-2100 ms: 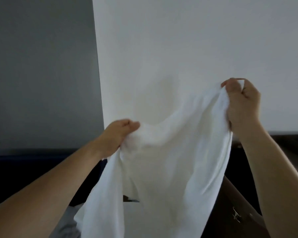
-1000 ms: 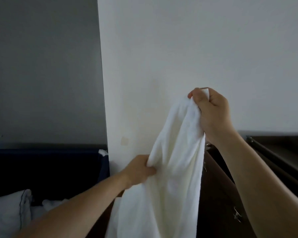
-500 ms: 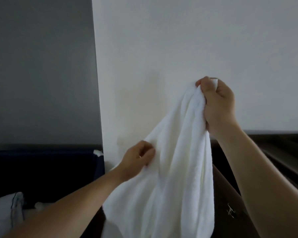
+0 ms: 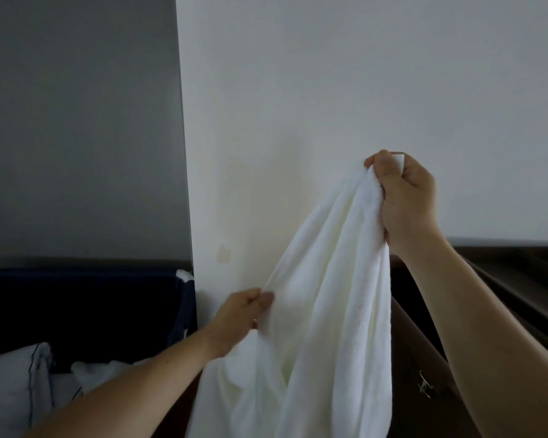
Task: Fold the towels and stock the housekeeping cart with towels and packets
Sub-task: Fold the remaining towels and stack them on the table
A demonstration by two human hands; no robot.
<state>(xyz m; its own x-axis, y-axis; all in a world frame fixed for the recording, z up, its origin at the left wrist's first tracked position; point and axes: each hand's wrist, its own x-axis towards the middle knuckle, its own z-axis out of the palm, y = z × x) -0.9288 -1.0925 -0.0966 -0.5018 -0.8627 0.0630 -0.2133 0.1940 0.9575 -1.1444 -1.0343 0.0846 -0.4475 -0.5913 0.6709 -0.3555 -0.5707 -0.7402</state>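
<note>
Towel, white terry, hangs in mid-air in front of a pale wall, held by both hands & bunched in long loose drapes, i.e. not spread flat and no fold in it yet. Right hand is up high, fist clamped round a gathered top corner w/ a bit of cloth poking out above the knuckles. Left hand is lower and to the left, well apart from the other, pinching a side edge between thumb & fingers. Bottom end of the towel runs out of view. Judgement: very start of folding this one, prob. hunting for the 2nd corner so it can be opened out square. No folded stack visible, no packets, and no cart I can ID for sure. A dark blue fabric bin at lower left has a pillow & some crumpled white linen by it, maybe more to fold, can't tell. Dark brown furniture w/ a metal clasp sits lower right. So nearly everything looks left: fold, stack, stock towels, then packets.
</note>
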